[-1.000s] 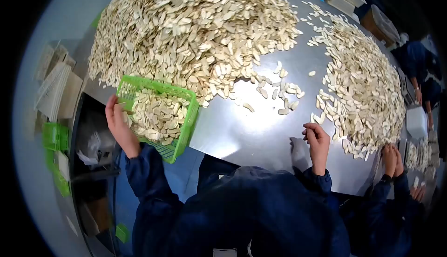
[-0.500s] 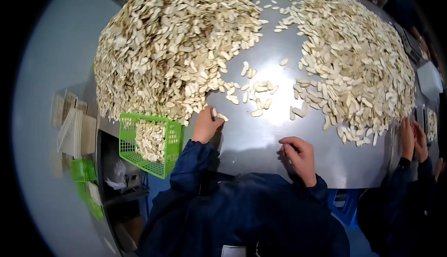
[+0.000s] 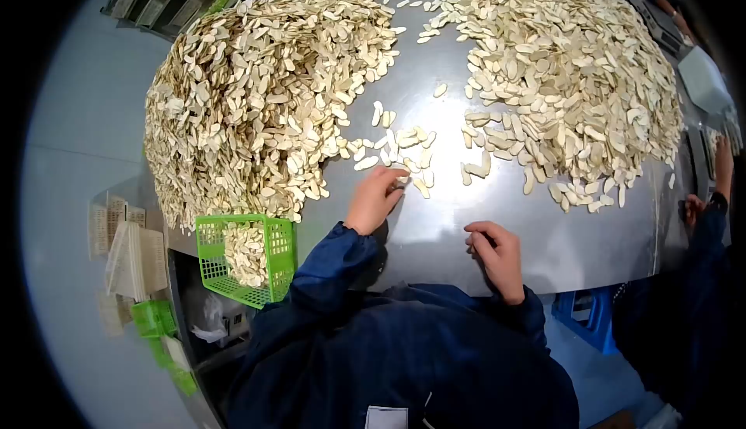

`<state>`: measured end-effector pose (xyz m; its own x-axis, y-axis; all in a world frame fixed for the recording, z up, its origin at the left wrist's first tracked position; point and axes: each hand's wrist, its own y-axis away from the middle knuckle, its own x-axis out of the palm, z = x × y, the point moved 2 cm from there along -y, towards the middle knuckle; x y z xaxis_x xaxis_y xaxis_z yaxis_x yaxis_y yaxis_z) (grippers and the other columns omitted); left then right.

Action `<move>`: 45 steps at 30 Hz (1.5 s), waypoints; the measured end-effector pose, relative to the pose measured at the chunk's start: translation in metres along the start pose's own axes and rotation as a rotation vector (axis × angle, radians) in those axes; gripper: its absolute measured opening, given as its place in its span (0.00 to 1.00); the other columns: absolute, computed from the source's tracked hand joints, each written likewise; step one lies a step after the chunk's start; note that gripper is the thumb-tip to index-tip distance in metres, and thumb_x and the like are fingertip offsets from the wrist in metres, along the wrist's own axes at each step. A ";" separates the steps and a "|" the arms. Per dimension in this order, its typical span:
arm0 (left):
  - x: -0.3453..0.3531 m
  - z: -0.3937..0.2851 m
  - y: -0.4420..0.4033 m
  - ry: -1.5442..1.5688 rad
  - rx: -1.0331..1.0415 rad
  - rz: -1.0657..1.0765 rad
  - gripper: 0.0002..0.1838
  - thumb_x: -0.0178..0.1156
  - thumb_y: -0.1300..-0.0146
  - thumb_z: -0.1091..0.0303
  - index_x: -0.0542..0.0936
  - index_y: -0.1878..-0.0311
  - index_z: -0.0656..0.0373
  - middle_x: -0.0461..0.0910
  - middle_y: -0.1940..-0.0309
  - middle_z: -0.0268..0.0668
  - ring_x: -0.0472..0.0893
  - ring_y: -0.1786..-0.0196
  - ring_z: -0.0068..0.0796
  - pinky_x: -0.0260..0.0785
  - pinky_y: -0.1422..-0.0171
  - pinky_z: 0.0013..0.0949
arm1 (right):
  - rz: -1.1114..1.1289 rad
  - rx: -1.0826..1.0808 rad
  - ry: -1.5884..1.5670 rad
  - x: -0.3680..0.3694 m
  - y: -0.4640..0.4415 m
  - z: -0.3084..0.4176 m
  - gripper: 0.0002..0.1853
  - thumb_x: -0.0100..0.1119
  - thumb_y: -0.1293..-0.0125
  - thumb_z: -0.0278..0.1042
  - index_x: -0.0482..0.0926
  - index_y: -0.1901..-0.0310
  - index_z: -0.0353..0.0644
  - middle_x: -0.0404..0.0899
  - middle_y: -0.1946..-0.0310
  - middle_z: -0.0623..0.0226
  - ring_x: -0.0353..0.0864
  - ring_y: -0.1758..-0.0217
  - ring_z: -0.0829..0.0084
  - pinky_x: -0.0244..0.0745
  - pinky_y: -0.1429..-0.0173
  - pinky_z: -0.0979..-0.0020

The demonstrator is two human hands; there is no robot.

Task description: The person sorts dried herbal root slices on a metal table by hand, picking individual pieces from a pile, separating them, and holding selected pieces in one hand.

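The left hand [image 3: 371, 200] has moved toward two o'clock, fingers narrowed beside a loose slice [image 3: 421, 188] lying eleven-to-five; any grip is hidden. Right hand [image 3: 503, 262] half-curled, contents unclear.

No lettering can be read — nor numbers (nor any brand).

Counter [image 3: 575, 250]: bright, whitish glare mid-surface — washes out the metal
Light: overhead, judging by the reflection
Left hand [image 3: 374, 200]: clear enough, dark shadow just beside wrist
Right hand [image 3: 501, 259]: clear, fainter shadow
Jacket [image 3: 404, 343]: dim, folds half lost
Co-worker's hand [image 3: 723, 168]: dim, soft — far right
Frame edges: fisheye bend, black corners
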<state>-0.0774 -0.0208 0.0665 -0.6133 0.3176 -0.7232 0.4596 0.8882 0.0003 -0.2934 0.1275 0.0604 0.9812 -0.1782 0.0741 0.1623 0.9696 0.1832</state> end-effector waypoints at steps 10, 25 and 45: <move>0.020 0.013 -0.010 -0.049 0.182 -0.065 0.07 0.60 0.40 0.71 0.80 0.58 0.58 0.76 0.69 0.38 0.78 0.66 0.35 0.68 0.63 0.33 | 0.013 0.005 0.044 0.028 -0.008 0.003 0.10 0.53 0.34 0.28 0.81 0.57 0.34 0.80 0.74 0.67 0.76 0.75 0.81 0.70 0.71 0.80; -0.032 0.012 0.065 0.681 -0.264 -0.043 0.10 0.58 0.35 0.69 0.78 0.53 0.62 0.79 0.71 0.29 0.75 0.73 0.15 0.65 0.72 0.20 | 0.407 0.456 -1.091 0.119 -0.059 -0.029 0.21 0.45 0.26 0.36 0.64 0.37 0.33 0.76 0.51 0.60 0.77 0.52 0.71 0.74 0.47 0.72; 0.001 0.108 0.045 0.955 -0.293 -0.485 0.25 0.51 0.36 0.77 0.63 0.35 0.67 0.71 0.64 0.34 0.73 0.70 0.22 0.68 0.71 0.24 | 0.351 0.401 -0.465 0.066 -0.091 -0.025 0.26 0.47 0.36 0.24 0.61 0.35 0.31 0.69 0.80 0.68 0.57 0.88 0.83 0.50 0.87 0.81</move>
<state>0.0115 -0.0165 -0.0087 -0.9878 -0.0715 0.1383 -0.0556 0.9917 0.1156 -0.2407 0.0319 0.0238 0.8078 -0.0060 0.5895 -0.2946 0.8620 0.4124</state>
